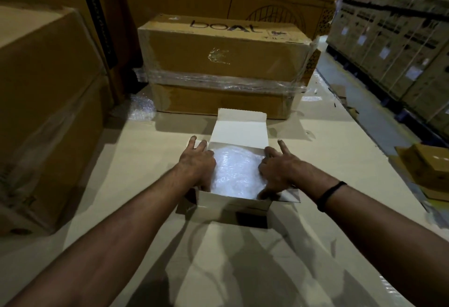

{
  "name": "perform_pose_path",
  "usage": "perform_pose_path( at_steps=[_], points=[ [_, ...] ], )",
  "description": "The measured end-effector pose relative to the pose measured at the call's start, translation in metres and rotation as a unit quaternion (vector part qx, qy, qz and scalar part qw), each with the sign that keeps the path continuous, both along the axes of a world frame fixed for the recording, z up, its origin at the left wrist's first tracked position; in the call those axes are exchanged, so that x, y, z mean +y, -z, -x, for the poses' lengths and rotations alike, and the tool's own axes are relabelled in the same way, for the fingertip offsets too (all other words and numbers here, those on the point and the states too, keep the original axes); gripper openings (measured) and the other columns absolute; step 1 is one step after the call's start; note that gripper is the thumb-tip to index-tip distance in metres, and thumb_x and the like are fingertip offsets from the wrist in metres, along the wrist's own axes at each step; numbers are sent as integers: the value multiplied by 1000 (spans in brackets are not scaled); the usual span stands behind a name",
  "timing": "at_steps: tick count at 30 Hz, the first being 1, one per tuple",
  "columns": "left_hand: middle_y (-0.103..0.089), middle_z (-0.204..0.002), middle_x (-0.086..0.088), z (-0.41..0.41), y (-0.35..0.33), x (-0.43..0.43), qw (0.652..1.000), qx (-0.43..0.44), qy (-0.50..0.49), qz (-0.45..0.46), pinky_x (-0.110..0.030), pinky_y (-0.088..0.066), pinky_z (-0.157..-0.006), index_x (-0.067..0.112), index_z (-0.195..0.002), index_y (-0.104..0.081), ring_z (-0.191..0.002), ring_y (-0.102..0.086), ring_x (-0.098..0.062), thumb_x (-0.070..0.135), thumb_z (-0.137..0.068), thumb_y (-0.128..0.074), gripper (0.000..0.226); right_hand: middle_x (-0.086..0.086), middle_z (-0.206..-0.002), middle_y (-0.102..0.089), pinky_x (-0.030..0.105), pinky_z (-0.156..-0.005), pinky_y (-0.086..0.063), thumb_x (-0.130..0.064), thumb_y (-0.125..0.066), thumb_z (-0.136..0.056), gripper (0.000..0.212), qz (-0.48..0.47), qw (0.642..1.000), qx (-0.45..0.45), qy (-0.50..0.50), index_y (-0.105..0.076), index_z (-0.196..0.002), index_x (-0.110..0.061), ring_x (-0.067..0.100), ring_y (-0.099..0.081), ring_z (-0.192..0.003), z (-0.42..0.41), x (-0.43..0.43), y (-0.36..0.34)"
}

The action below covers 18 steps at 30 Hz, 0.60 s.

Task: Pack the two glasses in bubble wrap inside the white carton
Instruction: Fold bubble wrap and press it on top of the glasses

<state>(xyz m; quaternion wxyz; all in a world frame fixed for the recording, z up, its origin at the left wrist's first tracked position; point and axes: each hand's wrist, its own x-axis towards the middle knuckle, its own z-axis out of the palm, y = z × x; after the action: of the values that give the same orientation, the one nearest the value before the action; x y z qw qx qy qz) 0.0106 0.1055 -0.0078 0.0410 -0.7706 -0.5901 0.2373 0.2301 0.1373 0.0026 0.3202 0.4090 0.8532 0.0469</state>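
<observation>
White carton [230,201] holds bubble wrap [237,173] between left hand [198,161] and right hand [277,168].

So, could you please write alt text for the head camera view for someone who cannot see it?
The person's left hand and right hand rest on the side edges of an open white carton filled with bubble wrap, its lid flap raised at the far side. Brown cartons, one marked "boat", stand behind it.
</observation>
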Motion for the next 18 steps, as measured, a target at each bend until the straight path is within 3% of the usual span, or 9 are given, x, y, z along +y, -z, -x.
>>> perform_pose_path(
  at_steps=[4, 7, 10, 13, 18],
  points=[
    [-26, -160, -3, 7, -9, -9, 999, -48, -9, 4, -57, 3, -116, 23, -128, -61, -150, -5, -28, 60, -73, -72, 67, 3, -153, -34, 65, -112, 10, -80, -44, -76, 79, 16, 999, 1, 31, -53, -135, -28, 30, -5, -148, -4, -4, -11],
    [-24, -161, -3, 16, -17, -17, 993, -104, -27, -39, -54, 0, -117, 30, -114, -66, -150, -6, -26, 55, -76, -73, 46, 1, -158, -27, 54, -118, -6, -64, -56, -84, 76, 0, 995, 98, 22, -32, -148, -33, 25, -17, -147, -10, -17, -24],
    [-30, -158, -4, 13, -15, -25, 993, -104, -19, -49, -54, -2, -117, 32, -109, -64, -149, -11, -27, 53, -78, -71, 38, 6, -158, -26, 41, -113, -27, -43, -61, -90, 71, 7, 981, 190, -47, -21, -149, -44, 28, -33, -139, -5, -31, -23],
    [-28, -159, -5, 7, -5, -26, 996, -80, -12, -27, -57, -2, -116, 33, -115, -65, -148, -13, -31, 48, -83, -65, 35, 7, -161, -17, 41, -108, -37, -41, -54, -95, 60, 49, 986, 148, -57, -23, -146, -51, 30, -40, -136, 9, -32, -8],
    [-31, -157, -4, 4, -6, -22, 998, -61, -8, -2, -59, -2, -117, 33, -120, -63, -147, -14, -31, 49, -85, -64, 38, 3, -162, -12, 43, -109, -37, -39, -54, -95, 59, 72, 986, 140, -51, -24, -145, -52, 29, -36, -138, 10, -26, -1]
  ],
)
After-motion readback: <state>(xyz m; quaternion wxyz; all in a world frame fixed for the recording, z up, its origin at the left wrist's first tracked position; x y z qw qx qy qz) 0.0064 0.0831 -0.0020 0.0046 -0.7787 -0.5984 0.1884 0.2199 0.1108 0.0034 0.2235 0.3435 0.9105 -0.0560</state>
